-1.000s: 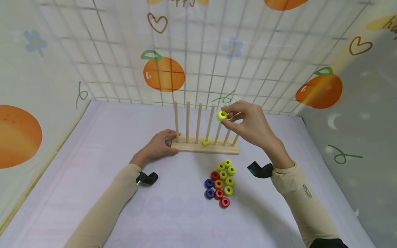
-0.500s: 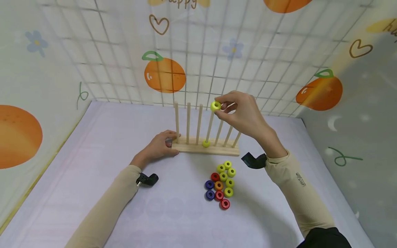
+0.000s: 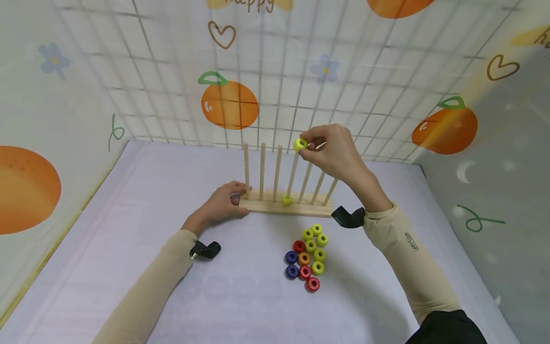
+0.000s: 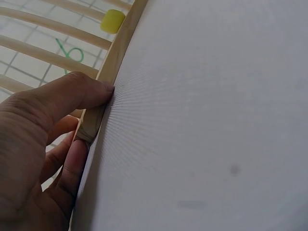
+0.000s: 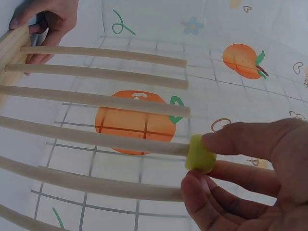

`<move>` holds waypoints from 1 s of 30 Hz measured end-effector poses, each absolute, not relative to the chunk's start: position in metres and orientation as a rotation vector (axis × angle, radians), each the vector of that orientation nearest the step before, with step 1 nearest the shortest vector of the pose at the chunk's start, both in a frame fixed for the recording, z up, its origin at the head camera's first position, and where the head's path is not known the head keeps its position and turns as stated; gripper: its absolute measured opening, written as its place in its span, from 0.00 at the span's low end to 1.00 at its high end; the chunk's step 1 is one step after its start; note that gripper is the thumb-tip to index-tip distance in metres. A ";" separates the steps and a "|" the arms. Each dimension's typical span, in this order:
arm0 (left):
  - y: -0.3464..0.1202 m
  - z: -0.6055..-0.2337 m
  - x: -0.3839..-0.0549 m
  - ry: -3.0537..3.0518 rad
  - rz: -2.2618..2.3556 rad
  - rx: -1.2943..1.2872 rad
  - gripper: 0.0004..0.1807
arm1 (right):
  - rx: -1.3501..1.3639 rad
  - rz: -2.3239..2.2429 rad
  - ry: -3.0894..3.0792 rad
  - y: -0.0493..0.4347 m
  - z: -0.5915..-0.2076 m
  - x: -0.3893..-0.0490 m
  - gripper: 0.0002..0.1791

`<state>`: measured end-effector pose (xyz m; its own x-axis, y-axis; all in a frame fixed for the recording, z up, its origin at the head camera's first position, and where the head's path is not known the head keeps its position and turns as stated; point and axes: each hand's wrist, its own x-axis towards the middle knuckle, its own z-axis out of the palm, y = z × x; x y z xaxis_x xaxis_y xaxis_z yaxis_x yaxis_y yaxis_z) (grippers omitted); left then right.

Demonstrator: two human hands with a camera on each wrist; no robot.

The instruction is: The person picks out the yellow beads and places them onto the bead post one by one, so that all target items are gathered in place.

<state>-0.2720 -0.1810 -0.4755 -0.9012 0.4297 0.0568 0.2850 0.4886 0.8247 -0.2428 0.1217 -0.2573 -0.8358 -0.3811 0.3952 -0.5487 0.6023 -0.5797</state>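
Observation:
Several upright pegs stand in a row on a wooden base point(image 3: 275, 206). My left hand point(image 3: 221, 200) grips the left end of that base, thumb on the near side and fingers behind, as the left wrist view shows too. Between thumb and fingertips, my right hand point(image 3: 337, 150) pinches a yellow bead point(image 3: 300, 145) at the top of the middle peg. In the right wrist view the held bead point(image 5: 200, 154) meets the peg's tip point(image 5: 178, 149); whether the tip is inside the hole cannot be told. Another yellow bead point(image 3: 287, 199) sits at the foot of the same peg.
In front of the base lies a cluster of loose beads: several yellow beads point(image 3: 319, 254), red beads point(image 3: 312, 284), two blue beads point(image 3: 291, 272) and an orange bead point(image 3: 304, 259). A printed curtain over a wire grid point(image 3: 283, 71) rises behind the table.
My right hand has moved left and up with the yellow bead, from the right of the middle peg to its top. The left hand keeps its grip on the base.

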 end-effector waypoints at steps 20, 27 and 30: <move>-0.180 -0.478 -0.273 2.609 1.333 0.635 0.40 | 0.708 1.193 -2.655 0.131 -0.251 -0.225 0.12; -0.181 -0.478 -0.273 2.619 1.310 0.618 0.41 | 0.693 1.210 -2.683 0.153 -0.265 -0.214 0.12; -0.181 -0.478 -0.275 2.606 1.325 0.620 0.41 | 0.657 1.258 -2.687 0.167 -0.280 -0.212 0.13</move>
<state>-0.2746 -0.1807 -0.4784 -0.9027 0.4273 0.0501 0.2924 0.5239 0.8000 -0.2118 0.1667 -0.2797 -0.9015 -0.3389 0.2693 -0.4238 0.5648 -0.7081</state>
